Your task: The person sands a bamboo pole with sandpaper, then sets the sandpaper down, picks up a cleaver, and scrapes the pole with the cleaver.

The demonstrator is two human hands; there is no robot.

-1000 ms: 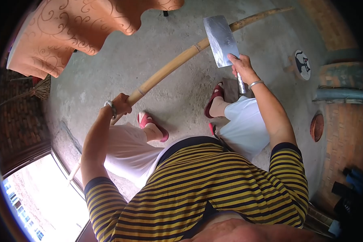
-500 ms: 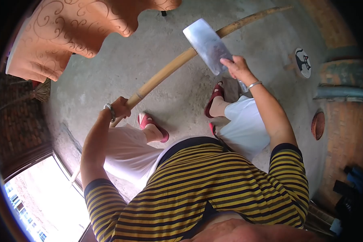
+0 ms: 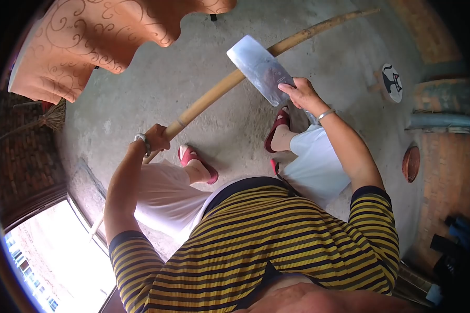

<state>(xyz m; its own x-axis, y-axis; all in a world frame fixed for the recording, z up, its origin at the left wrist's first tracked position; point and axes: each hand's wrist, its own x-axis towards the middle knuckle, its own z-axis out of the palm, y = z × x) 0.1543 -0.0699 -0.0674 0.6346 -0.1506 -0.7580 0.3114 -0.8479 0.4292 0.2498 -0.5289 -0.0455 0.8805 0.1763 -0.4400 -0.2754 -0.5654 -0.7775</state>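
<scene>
A long, slightly bent bamboo pole slants across the view, from the upper right down past my left side. My left hand is wrapped round it near my knee. In my right hand is a cleaver with a broad grey blade. The thumb lies against the blade's near end, and the handle is mostly hidden by the hand. The blade overlaps the middle of the pole in view; whether it touches the pole I cannot tell.
Below the pole are my feet in red sandals on the concrete floor. An orange patterned cloth hangs at the upper left, with a straw broom under it. To the right are a round cat picture and a woven basket.
The cleaver and my right hand have shifted a little down and left along the pole, toward my left hand. My left hand and the pole look nearly unmoved.
</scene>
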